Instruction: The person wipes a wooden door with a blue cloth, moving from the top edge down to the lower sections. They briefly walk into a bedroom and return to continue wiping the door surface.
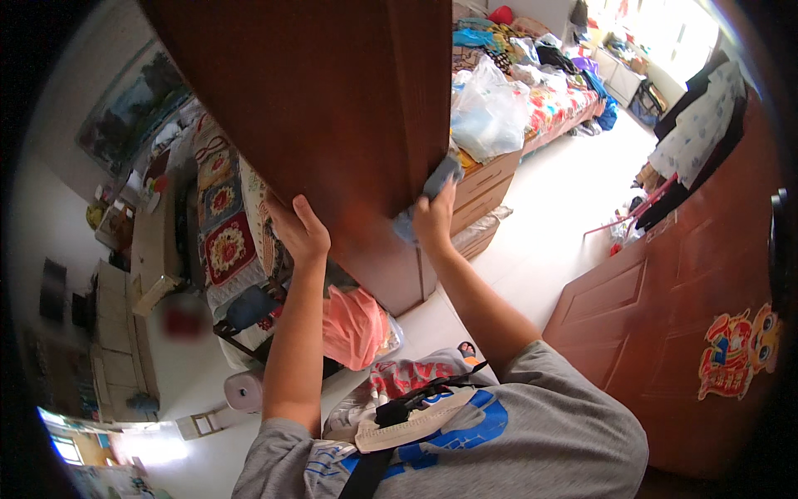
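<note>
In front of me stands a tall dark-brown wooden panel, its near face lit near the bottom. My left hand rests against its left edge, thumb apart and nothing seen in it. Held in my right hand at the panel's right edge is a blue-grey cloth, part of which hangs below the fingers against the wood. A coral-pink cloth lies low down beneath the panel, between my forearms.
A wooden drawer unit carries a filled plastic bag. Behind it is a bed heaped with clothes. On the right stands a reddish-brown door with garments hung near it. A patterned bedcover lies at left.
</note>
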`<act>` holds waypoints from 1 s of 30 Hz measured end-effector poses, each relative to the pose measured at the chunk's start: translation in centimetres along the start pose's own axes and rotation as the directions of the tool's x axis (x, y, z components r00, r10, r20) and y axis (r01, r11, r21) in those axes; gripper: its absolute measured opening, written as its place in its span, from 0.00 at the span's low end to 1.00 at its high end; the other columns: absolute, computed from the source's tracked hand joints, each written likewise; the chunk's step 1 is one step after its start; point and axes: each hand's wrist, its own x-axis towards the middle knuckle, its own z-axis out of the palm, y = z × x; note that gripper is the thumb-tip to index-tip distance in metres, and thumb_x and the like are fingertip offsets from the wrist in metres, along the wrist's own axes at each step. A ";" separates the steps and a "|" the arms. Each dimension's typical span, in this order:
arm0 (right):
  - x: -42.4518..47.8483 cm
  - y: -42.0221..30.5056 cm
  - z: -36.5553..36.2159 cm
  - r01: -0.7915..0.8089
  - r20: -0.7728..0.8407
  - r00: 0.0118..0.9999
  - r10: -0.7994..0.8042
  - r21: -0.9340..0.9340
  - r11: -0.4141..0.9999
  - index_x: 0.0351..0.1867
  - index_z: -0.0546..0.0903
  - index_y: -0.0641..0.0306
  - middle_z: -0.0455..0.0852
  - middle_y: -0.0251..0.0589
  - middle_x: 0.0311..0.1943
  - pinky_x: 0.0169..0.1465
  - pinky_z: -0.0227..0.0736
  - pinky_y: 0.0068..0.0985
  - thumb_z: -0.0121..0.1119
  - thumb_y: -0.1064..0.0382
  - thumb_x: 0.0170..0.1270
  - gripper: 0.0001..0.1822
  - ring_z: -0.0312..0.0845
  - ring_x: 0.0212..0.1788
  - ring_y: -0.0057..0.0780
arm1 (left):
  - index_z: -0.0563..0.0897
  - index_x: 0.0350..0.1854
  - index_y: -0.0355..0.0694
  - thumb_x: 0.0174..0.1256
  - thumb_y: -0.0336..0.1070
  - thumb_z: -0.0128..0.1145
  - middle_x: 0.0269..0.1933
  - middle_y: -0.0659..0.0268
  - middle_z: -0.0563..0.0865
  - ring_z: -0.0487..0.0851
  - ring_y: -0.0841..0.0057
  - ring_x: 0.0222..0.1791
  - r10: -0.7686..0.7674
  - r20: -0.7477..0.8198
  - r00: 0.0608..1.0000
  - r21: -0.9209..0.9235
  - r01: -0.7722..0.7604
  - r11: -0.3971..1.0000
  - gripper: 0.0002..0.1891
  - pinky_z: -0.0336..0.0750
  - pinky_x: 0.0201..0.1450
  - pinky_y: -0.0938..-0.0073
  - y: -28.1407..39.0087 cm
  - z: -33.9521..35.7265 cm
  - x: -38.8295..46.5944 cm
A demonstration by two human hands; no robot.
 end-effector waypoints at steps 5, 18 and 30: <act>4.4 -13.3 -4.1 0.508 -0.006 0.861 -0.508 0.054 0.860 0.80 0.55 0.73 0.51 0.75 0.79 0.82 0.48 0.49 0.62 0.66 0.64 0.44 0.46 0.82 0.71 | 0.56 0.79 0.29 0.81 0.70 0.36 0.71 0.40 0.71 0.78 0.47 0.65 -0.066 0.070 0.995 -0.001 0.066 0.998 0.45 0.74 0.65 0.50 -1.8 -1.1 -0.4; -1.0 1.0 -0.8 0.722 0.115 0.686 -0.719 -0.234 0.651 0.79 0.51 0.76 0.44 0.82 0.79 0.78 0.47 0.61 0.66 0.63 0.66 0.47 0.45 0.79 0.80 | 0.65 0.73 0.25 0.81 0.63 0.43 0.66 0.37 0.77 0.79 0.41 0.64 -0.032 0.015 0.999 0.003 0.032 0.999 0.40 0.75 0.64 0.50 -0.7 -0.8 -0.7; 0.7 -2.9 -2.0 0.749 0.131 0.642 -0.755 -0.315 0.583 0.80 0.62 0.68 0.45 0.82 0.79 0.77 0.49 0.62 0.63 0.65 0.68 0.40 0.46 0.79 0.80 | 0.65 0.73 0.25 0.81 0.62 0.43 0.67 0.38 0.77 0.79 0.40 0.63 0.092 -0.071 0.993 0.007 -0.091 0.996 0.39 0.75 0.64 0.50 -0.7 -0.3 0.0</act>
